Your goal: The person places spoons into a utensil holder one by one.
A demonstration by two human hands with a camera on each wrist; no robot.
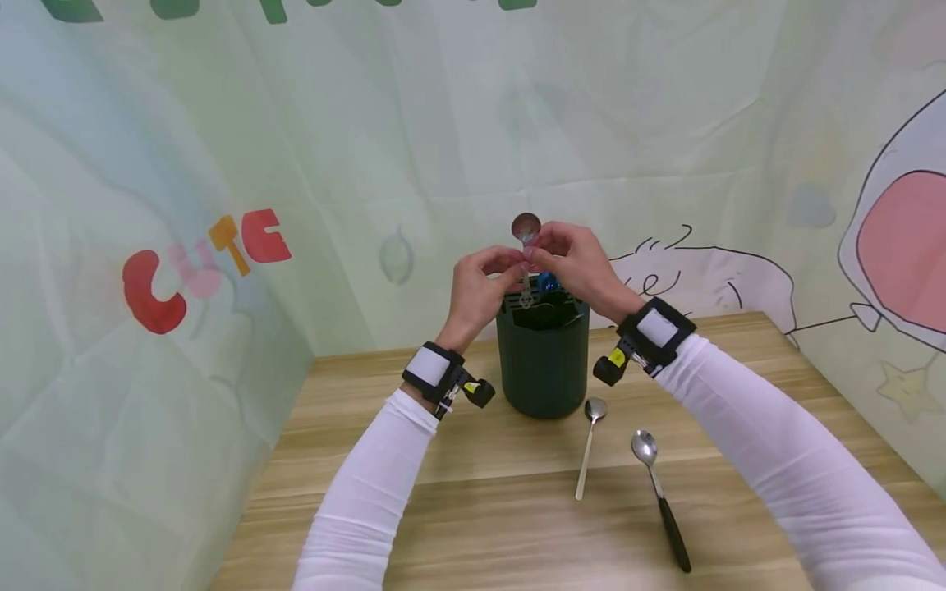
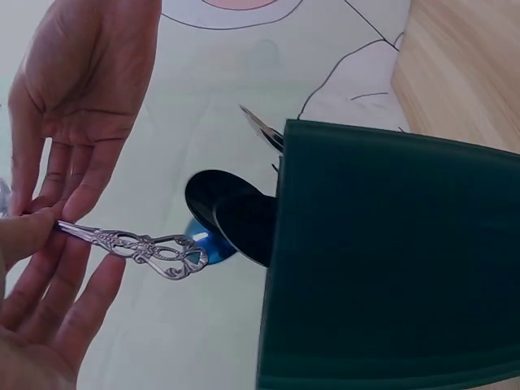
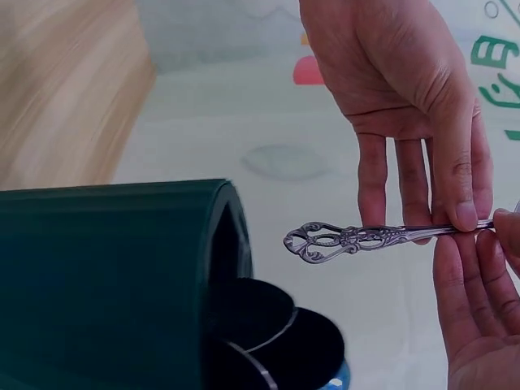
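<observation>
1. We see both hands raised over the dark green cylindrical utensil holder (image 1: 543,361), which stands near the tabletop's far edge, about mid-width.
2. Left hand (image 1: 480,287) and right hand (image 1: 572,263) both pinch one small ornate silver spoon with a filigree handle (image 2: 138,246); bowl up, handle end down, just above the holder's mouth.
3. Fingers on both are mostly straight, thumbs closing on the stem.
4. Holder already carries black-handled utensils (image 3: 272,321) and something blue.
5. Our read: the spoon is at the holder's mouth, neither in nor clear of it.
6. Next move likely needs the handle kept vertical and clear of the black handles.
7. A plain silver spoon (image 1: 589,447) and a black-handled silver spoon (image 1: 660,497) lie on the wooden tabletop (image 1: 480,525), right of centre, nearer us.
</observation>
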